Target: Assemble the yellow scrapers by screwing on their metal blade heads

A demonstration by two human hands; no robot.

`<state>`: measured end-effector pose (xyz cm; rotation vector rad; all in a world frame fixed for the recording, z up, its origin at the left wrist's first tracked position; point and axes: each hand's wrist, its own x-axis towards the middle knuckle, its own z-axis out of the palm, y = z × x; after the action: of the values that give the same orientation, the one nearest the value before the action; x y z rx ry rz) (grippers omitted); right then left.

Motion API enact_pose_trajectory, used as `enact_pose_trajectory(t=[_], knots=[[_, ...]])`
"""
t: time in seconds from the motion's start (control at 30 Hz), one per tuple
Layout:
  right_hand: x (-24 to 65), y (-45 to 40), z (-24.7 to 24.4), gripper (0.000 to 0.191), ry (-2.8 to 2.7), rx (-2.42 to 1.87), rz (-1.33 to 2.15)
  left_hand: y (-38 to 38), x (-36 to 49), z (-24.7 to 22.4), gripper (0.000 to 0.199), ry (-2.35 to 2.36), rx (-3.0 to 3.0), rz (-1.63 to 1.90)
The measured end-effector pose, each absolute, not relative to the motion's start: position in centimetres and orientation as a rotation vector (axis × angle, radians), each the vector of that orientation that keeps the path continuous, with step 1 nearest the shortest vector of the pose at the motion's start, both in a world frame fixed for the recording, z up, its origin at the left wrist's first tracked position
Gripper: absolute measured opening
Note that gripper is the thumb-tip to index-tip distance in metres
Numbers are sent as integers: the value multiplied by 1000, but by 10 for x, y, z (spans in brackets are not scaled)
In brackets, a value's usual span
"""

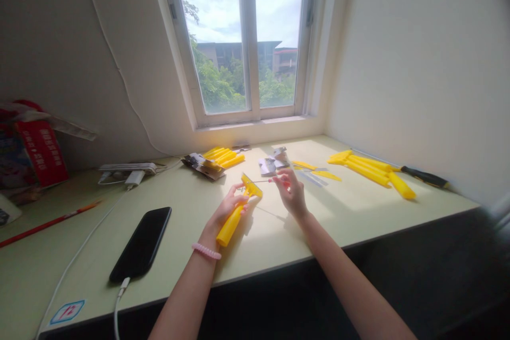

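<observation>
My left hand (231, 204) is wrapped round a yellow scraper (230, 227), its wide head tilted up and away from me. In my right hand (294, 194) is a screwdriver (272, 180) with a red handle, pinched by the fingers. Its thin shaft points left and reaches the scraper's head; whether the tip sits in a screw is too small to tell. Just beyond my right hand lie flat yellow pieces (324, 174), grey metal blades (313, 178) and dark-and-silver packets (268, 166).
Yellow handles (225, 156) lie beside a dark package (202, 167) at the back. More yellow scrapers (368, 169) and a black-handled tool (424, 176) are at right. A charging phone (141, 244), a power strip (133, 169) and a red stick (48, 226) occupy the left side.
</observation>
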<state>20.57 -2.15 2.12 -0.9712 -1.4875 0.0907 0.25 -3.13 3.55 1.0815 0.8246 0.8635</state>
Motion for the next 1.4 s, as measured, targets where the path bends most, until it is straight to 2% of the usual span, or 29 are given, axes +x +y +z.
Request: enact_pose_trajectory(t=[0.17, 0.33, 0.43, 0.57, 0.83, 1.07, 1.3, 1.4], knots=[[206, -20, 20, 17, -1520, -1080, 77, -29, 3, 34, 60, 797, 1076, 869], [206, -19, 21, 14, -1529, -1008, -26, -27, 2, 30, 62, 808, 1079, 866], [206, -20, 20, 11, -1494, -1008, 34, -22, 1, 25, 63, 774, 1094, 847], [206, -23, 20, 17, -1477, -1080, 103, -16, 1, 19, 63, 719, 1084, 841], [205, -22, 20, 15, -1514, -1028, -80, -11, -2, 12, 60, 686, 1085, 826], [205, -25, 21, 16, -1495, -1095, 82, -24, 2, 28, 58, 731, 1107, 850], [205, -21, 19, 8, -1505, -1008, 12, -22, 1, 27, 63, 748, 1100, 832], [204, -22, 21, 12, -1477, -1013, 80, -18, 1, 23, 61, 745, 1108, 838]])
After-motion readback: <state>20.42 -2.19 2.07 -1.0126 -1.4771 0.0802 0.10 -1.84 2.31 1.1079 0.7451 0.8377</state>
